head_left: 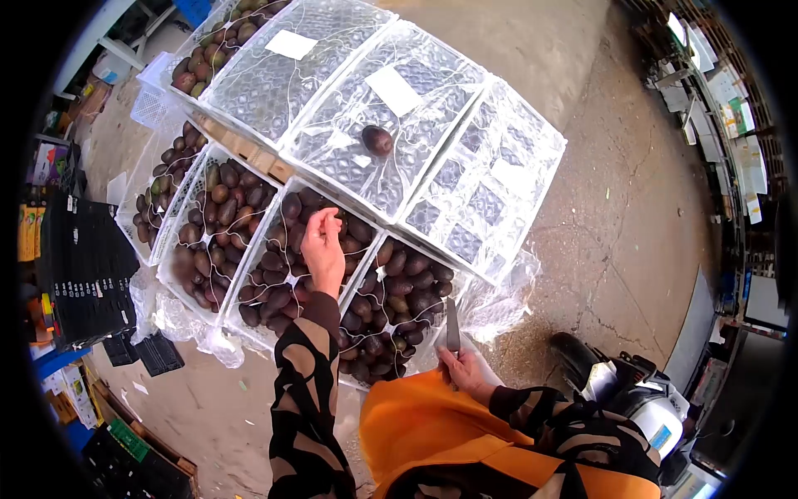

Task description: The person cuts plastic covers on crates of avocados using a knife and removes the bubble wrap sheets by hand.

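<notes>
My left hand (323, 251) is over a white crate (223, 326) of dark avocados (274, 279), its fingers curled in together. Whether anything sits inside that closed hand is hidden from view. My right hand (467, 372) grips a knife (453, 324) by its handle, blade pointing away from me, beside the right-hand crate of avocados. White strings lie across the fruit. A single avocado (376, 140) rests on the clear plastic film over a crate behind my left hand.
Film-covered crates with white paper labels (394, 91) stand behind the near row. Loose plastic wrap (501, 299) bulges out at the right. A scooter-like vehicle (640, 399) is at lower right. Stacked black crates (83, 266) stand left; shelving (715, 91) lines the right.
</notes>
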`<state>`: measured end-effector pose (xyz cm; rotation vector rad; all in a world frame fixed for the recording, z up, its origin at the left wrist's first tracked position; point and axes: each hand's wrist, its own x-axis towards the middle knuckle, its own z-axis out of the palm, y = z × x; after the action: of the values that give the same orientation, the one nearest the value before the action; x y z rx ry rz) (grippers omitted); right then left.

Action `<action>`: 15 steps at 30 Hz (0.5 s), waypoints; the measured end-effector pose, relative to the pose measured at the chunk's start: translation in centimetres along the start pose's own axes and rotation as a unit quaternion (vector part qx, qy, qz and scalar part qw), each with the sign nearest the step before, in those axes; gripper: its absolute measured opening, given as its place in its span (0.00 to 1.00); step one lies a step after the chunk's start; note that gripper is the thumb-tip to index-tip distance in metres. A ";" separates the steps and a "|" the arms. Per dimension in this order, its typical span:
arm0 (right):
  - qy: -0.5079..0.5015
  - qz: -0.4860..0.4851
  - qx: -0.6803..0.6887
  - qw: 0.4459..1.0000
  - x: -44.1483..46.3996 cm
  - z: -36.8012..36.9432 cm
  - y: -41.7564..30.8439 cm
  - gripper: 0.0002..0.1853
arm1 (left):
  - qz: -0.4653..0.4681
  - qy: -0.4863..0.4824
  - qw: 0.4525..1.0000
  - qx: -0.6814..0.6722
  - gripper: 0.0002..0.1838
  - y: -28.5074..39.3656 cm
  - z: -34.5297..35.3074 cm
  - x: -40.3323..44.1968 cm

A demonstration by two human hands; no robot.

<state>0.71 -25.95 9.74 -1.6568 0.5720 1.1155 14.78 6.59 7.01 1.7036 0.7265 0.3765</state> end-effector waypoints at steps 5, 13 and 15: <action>0.015 0.023 0.033 0.999 -3.8 -8.8 0.6 0.22 | 0.098 -0.051 0.930 0.350 0.34 2.0 14.2 12.3; 0.206 0.077 0.218 0.951 -7.7 -17.5 4.8 0.21 | -0.006 -0.062 0.983 0.171 0.34 0.9 16.4 10.7; 0.213 0.053 0.290 0.932 -8.3 -17.0 5.5 0.20 | 0.002 -0.158 0.987 0.031 0.32 3.3 17.3 4.2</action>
<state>-0.75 -44.76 15.39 -1.3441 1.1596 0.5643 29.19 -4.18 5.11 1.7707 0.5065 0.0826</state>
